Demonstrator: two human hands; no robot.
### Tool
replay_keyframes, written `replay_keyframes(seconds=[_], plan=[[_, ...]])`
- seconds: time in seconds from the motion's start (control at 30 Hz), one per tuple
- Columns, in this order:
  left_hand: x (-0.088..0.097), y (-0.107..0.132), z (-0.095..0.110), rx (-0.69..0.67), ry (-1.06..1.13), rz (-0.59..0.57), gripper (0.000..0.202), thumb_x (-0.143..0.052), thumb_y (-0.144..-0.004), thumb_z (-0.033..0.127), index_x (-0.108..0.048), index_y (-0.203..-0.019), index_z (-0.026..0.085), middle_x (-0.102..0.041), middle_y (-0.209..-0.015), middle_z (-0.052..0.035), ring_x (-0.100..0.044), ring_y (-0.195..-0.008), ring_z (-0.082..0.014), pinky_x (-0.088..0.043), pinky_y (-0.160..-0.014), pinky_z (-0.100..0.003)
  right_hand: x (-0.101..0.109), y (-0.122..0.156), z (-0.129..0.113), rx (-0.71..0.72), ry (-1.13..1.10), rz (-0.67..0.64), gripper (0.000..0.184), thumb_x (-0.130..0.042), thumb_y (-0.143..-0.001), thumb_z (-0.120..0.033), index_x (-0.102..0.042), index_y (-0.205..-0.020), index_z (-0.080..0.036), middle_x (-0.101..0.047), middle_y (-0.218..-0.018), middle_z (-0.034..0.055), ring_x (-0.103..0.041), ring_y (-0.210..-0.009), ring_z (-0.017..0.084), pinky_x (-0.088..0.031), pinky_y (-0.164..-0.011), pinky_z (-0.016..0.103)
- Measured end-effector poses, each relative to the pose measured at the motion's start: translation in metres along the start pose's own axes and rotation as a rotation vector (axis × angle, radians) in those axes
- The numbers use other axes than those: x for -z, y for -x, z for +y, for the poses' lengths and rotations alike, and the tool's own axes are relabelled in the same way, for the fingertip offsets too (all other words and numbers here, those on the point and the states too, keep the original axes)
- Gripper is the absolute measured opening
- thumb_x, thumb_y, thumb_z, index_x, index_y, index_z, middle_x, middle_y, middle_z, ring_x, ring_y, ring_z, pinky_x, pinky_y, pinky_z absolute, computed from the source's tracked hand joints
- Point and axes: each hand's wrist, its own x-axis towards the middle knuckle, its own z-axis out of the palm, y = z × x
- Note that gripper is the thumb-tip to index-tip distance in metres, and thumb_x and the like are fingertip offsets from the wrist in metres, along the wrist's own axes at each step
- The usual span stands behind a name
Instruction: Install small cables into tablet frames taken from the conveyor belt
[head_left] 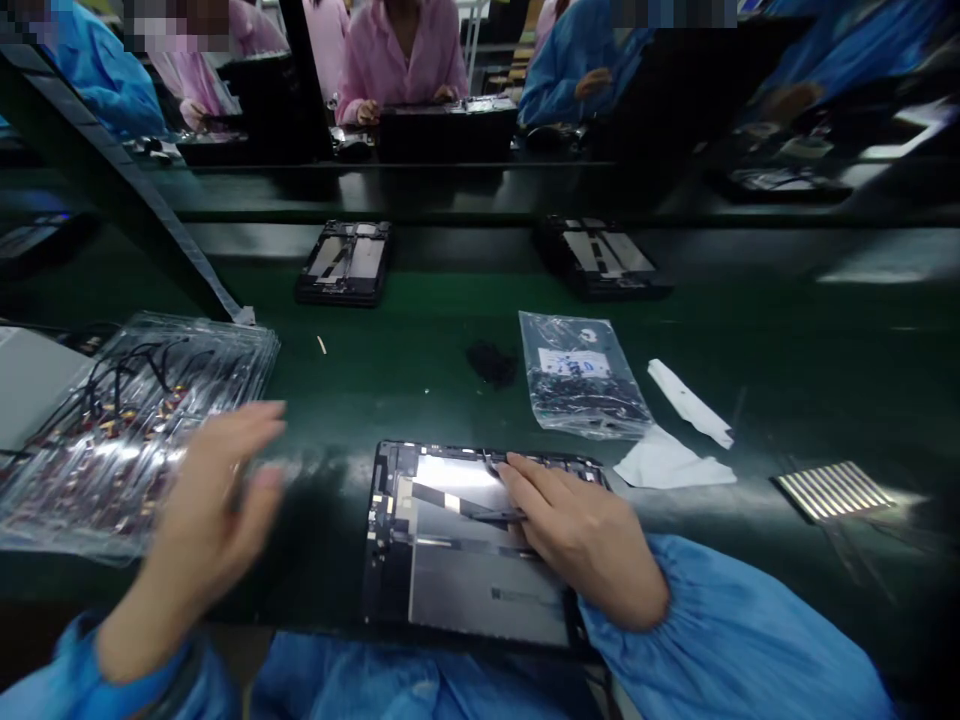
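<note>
Tablet (487,600), innards exposed, flat on green bench (405,370) at near edge, ctr. Long axis approx L-R, R end slightly nearer; strip w/ small parts along L end. R hand (589,530) on its upper R part, fingers together, tips pointing L; can't tell if they pinch the dark strip (491,516) there. L hand (214,495) blurred, thumb + fingers apart, nothing visible between, beside/over clear trays (142,420) w/ wired parts. Beyond tablet: blk clump (491,362), bag (585,375); farther, 2 more tablets (345,262).
</note>
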Motion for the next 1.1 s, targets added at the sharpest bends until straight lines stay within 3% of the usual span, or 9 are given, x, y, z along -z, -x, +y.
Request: replay_keyframes(seconds=[0.07, 0.13, 0.2, 0.3, 0.4, 0.53, 0.77, 1.1], plan=[[-0.032, -0.021, 0.020, -0.236, 0.056, -0.188, 0.026, -0.044, -0.091, 0.017, -0.049, -0.117, 0.018, -0.059, -0.123, -0.0098, -0.052, -0.119, -0.0230, -0.038, -0.105, -0.051, -0.001, 0.000, -0.001, -0.018, -0.004, -0.005, 0.032, -0.044, -0.078, -0.004, -0.070, -0.097, -0.008, -0.071, -0.102, 0.0139, -0.064, -0.070, 0.021, -0.048, -0.059, 0.031], [-0.061, -0.038, 0.040, -0.368, 0.115, -0.322, 0.021, -0.043, -0.092, 0.021, -0.052, -0.111, 0.015, -0.060, -0.123, -0.0108, -0.053, -0.119, -0.0223, -0.039, -0.106, -0.048, -0.001, 0.000, -0.002, -0.038, -0.016, -0.007, 0.032, -0.044, -0.078, -0.004, -0.070, -0.096, -0.008, -0.071, -0.102, 0.0132, -0.064, -0.070, 0.021, -0.047, -0.059, 0.031], [-0.083, -0.049, 0.055, -0.447, 0.148, -0.401, 0.020, -0.044, -0.093, 0.022, -0.054, -0.107, 0.014, -0.060, -0.124, -0.0111, -0.053, -0.120, -0.0222, -0.039, -0.106, -0.046, -0.001, -0.001, -0.004, -0.052, -0.026, -0.009, 0.032, -0.044, -0.077, -0.004, -0.069, -0.096, -0.008, -0.071, -0.100, 0.0126, -0.063, -0.068, 0.021, -0.046, -0.058, 0.031], [-0.100, -0.055, 0.063, -0.524, 0.170, -0.447, 0.020, -0.043, -0.092, 0.020, -0.056, -0.105, 0.013, -0.059, -0.127, -0.0115, -0.053, -0.119, -0.0215, -0.041, -0.105, -0.043, 0.000, -0.003, -0.006, -0.061, -0.025, -0.019, 0.031, -0.043, -0.078, -0.003, -0.069, -0.096, -0.008, -0.071, -0.097, 0.0122, -0.063, -0.067, 0.020, -0.044, -0.058, 0.031], [-0.106, -0.055, 0.064, -0.559, 0.177, -0.446, 0.022, -0.041, -0.093, 0.020, -0.057, -0.107, 0.014, -0.058, -0.129, -0.0099, -0.054, -0.118, -0.0222, -0.041, -0.103, -0.044, 0.002, -0.005, -0.007, -0.053, -0.012, -0.019, 0.029, -0.043, -0.082, -0.003, -0.068, -0.096, -0.007, -0.071, -0.097, 0.0129, -0.062, -0.067, 0.020, -0.043, -0.058, 0.031], [-0.107, -0.053, 0.064, -0.540, 0.166, -0.439, 0.024, -0.037, -0.095, 0.020, -0.057, -0.108, 0.015, -0.060, -0.127, -0.0075, -0.053, -0.118, -0.0229, -0.031, -0.108, -0.052, 0.007, -0.001, -0.003, -0.025, -0.022, -0.022, 0.026, -0.042, -0.087, -0.005, -0.066, -0.098, -0.007, -0.070, -0.087, 0.0120, -0.061, -0.067, 0.020, -0.042, -0.057, 0.031], [-0.107, -0.055, 0.062, -0.547, 0.168, -0.518, 0.039, -0.040, -0.090, 0.011, -0.048, -0.127, 0.016, -0.056, -0.132, -0.0083, -0.050, -0.120, -0.0215, -0.032, -0.107, -0.049, 0.019, 0.016, 0.008, -0.034, -0.087, -0.063, 0.035, -0.032, -0.091, -0.003, -0.063, -0.107, -0.011, -0.068, -0.091, 0.0094, -0.060, -0.073, 0.017, -0.045, -0.061, 0.029], [-0.109, -0.051, 0.061, -0.614, 0.051, -0.491, 0.038, -0.041, -0.090, 0.012, -0.049, -0.127, 0.016, -0.054, -0.135, -0.0078, -0.049, -0.119, -0.0252, -0.034, -0.104, -0.049, 0.011, 0.019, 0.009, -0.002, 0.018, 0.010, 0.028, -0.041, -0.091, -0.005, -0.064, -0.105, -0.010, -0.070, -0.094, 0.0099, -0.060, -0.074, 0.018, -0.043, -0.065, 0.030]])
